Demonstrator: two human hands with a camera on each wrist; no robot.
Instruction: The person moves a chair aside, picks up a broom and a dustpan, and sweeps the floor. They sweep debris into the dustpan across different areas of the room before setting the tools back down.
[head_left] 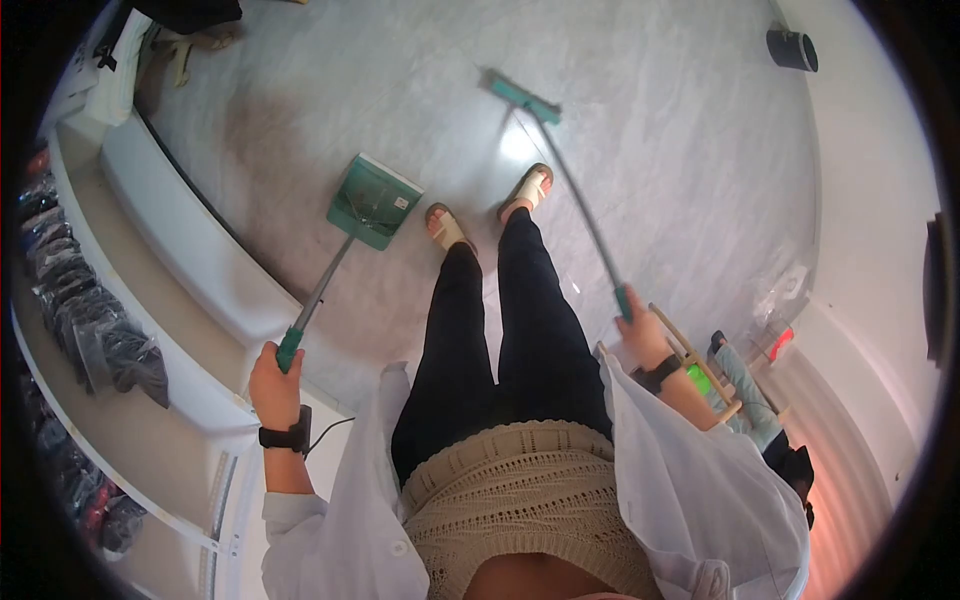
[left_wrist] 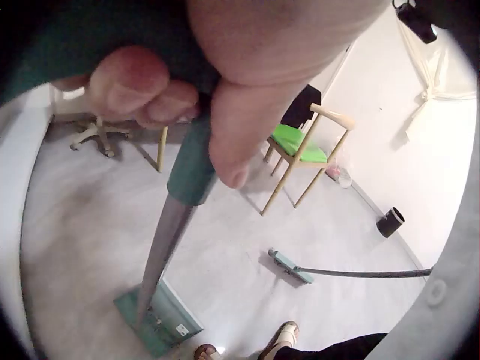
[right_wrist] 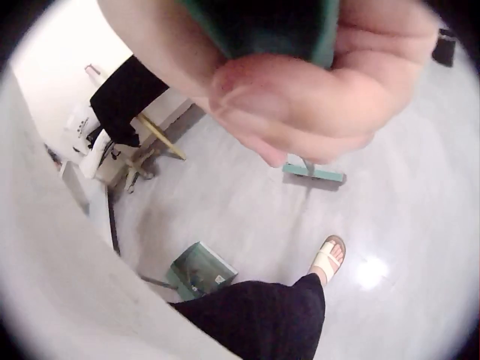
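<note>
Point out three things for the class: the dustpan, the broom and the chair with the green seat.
Dustpan (head_left: 375,203): head view, on the middle of its green pan.
Broom (head_left: 580,200): head view, partway along its grey pole.
Chair (left_wrist: 286,139): left wrist view, on its bright green seat.

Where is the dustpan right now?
In the head view, the dustpan is left of centre, beside the left foot, its handle gripped by the left hand.
</note>
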